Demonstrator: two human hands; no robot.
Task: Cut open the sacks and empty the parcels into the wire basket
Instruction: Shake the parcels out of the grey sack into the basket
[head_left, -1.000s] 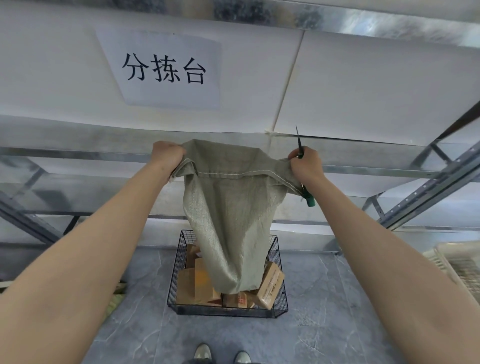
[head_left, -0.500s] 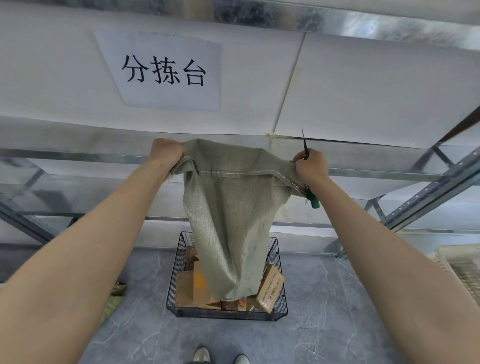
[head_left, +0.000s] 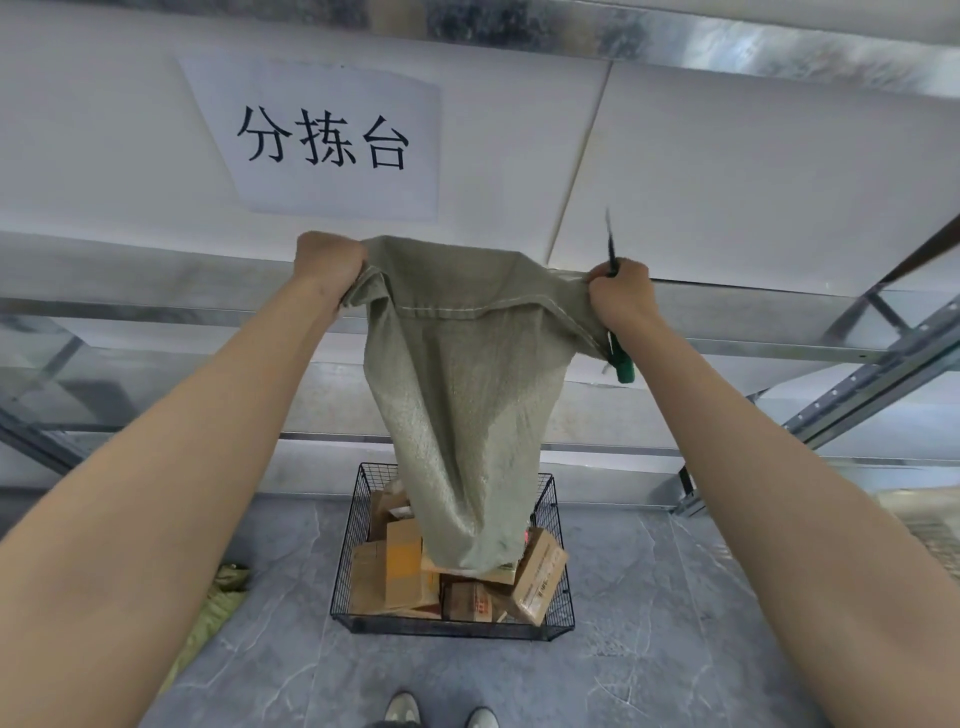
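Gripping sack (head_left: 467, 405) over wire basket (head_left: 452, 630): left hand (head_left: 328, 260), right hand (head_left: 621, 296) with probable scissors (head_left: 623, 370).

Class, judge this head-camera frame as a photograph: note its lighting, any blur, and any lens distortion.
Head view: light is soft and even, no hard shadows; the sign and the weave of the sack are fairly sharp; the scissors in the right hand are smeared by motion blur at the blade; wide-angle distortion swells both forearms towards the edges and slants the shelf rails.
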